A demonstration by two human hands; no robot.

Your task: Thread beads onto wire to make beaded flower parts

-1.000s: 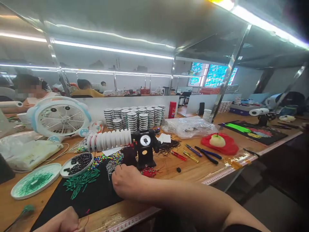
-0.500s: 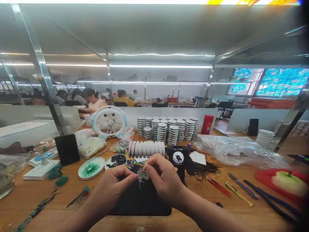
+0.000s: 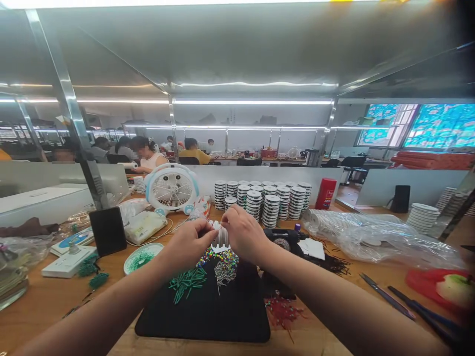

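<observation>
My left hand (image 3: 193, 243) is closed in a pinch in front of a row of white spools (image 3: 221, 238). Right beside it, my right hand (image 3: 243, 233) also pinches, its fingertips close to the left ones. A fine thread, hard to make out, seems to run between the fingertips. Both hands partly cover the spools. Below them on a black mat (image 3: 208, 316) lie green tube beads (image 3: 187, 284), multicoloured round beads (image 3: 211, 256) and a heap of small silvery beads (image 3: 225, 272) with a thin needle-like piece sticking out.
Stacked spools (image 3: 270, 210) and a white fan (image 3: 172, 188) stand behind. A black machine (image 3: 285, 240) sits right of the hands. Red strands (image 3: 284, 311) lie beside the mat; scissors (image 3: 419, 306) and a wrapped apple (image 3: 454, 289) lie far right. A green-bead plate (image 3: 139, 257) is left.
Both hands have moved up and away from the silvery beads to the row of spools. The green tube beads and red strands now show. The view has shifted slightly.
</observation>
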